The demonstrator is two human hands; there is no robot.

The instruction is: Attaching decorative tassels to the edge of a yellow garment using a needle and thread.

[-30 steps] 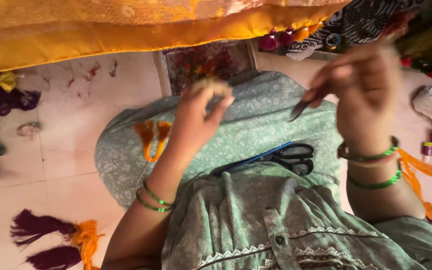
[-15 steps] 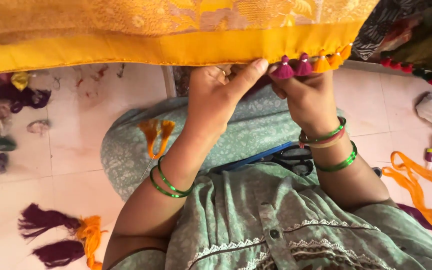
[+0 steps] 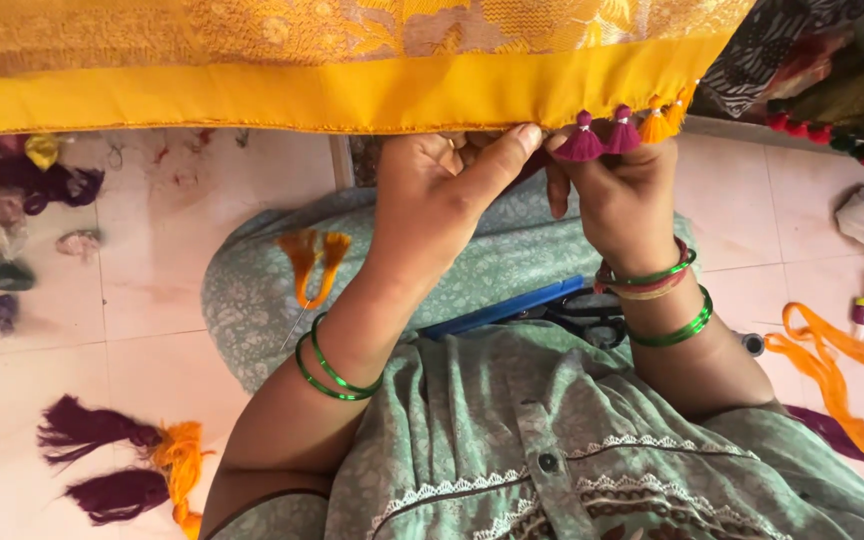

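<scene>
A yellow fabric (image 3: 352, 95) with a gold-patterned upper part hangs across the top of the head view. Small maroon and orange tassels (image 3: 612, 130) dangle from its lower edge at the right. My left hand (image 3: 447, 195) pinches the fabric's edge just left of the tassels, thumb pressed up against it. My right hand (image 3: 612, 195) grips the same edge right under the maroon tassels. Both wrists wear green bangles. What lies between my fingers beyond the cloth is hidden.
Black-handled scissors (image 3: 577, 315) and a blue tool (image 3: 502, 308) lie on my green-clad lap. An orange tassel with a needle (image 3: 312, 265) rests on the cloth. Maroon and orange thread bundles (image 3: 122, 460) lie on the tiled floor at left, orange thread (image 3: 832, 365) at right.
Both hands rose from my lap to the fabric's edge and closed on it by the tassels. The view has tilted so the yellow fabric fills more of the top.
</scene>
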